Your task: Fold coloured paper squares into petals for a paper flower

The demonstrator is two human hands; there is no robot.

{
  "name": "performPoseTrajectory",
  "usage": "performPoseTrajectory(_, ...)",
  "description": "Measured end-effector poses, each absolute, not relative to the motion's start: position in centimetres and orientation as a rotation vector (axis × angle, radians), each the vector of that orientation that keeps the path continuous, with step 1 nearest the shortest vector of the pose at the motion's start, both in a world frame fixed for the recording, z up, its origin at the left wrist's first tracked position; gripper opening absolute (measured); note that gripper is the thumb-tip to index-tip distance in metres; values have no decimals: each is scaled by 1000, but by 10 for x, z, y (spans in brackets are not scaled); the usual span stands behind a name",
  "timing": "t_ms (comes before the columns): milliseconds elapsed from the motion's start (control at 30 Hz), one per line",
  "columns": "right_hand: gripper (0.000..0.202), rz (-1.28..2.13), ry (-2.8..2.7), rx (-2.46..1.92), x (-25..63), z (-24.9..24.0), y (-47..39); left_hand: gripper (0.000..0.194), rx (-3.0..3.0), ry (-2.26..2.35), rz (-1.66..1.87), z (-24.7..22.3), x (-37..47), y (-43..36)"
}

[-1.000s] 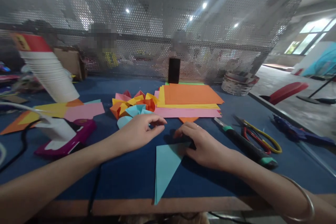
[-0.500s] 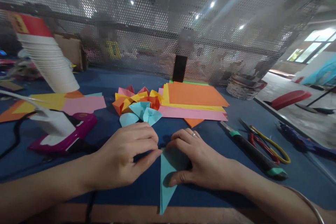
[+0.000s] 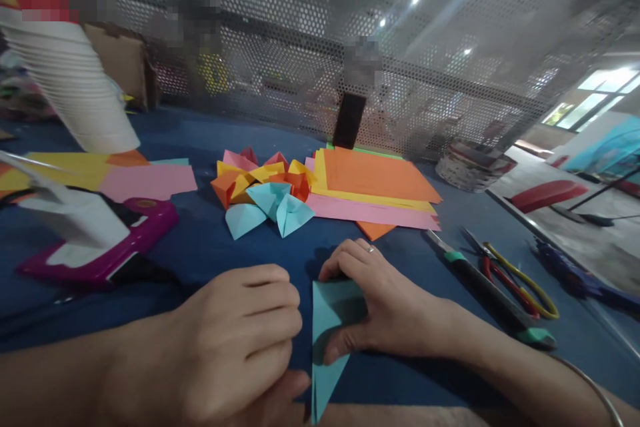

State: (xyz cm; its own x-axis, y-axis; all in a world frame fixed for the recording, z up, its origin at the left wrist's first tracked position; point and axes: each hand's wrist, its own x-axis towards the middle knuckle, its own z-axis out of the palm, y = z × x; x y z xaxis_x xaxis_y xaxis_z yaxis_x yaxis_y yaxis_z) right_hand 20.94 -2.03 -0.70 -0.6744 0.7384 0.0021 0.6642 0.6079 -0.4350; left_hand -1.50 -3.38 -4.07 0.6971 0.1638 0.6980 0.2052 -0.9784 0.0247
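Teal paper triangle [image 3: 330, 320]; orange, yellow, pink sheets [image 3: 375, 187]; blue table [image 3: 240, 140]; magenta glue gun [image 3: 100, 247].

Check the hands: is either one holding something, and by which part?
The right hand pins the light-blue paper triangle flat on the table at its wide upper end, thumb on its face. The left hand is curled beside its edge; contact unclear.
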Motion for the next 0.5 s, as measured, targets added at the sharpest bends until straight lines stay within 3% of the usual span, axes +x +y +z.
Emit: performPoseTrajectory(500, 57, 636, -2599, -1242, 212, -5, -24, 13, -3011, -488, -1091, -36, -16, -25)
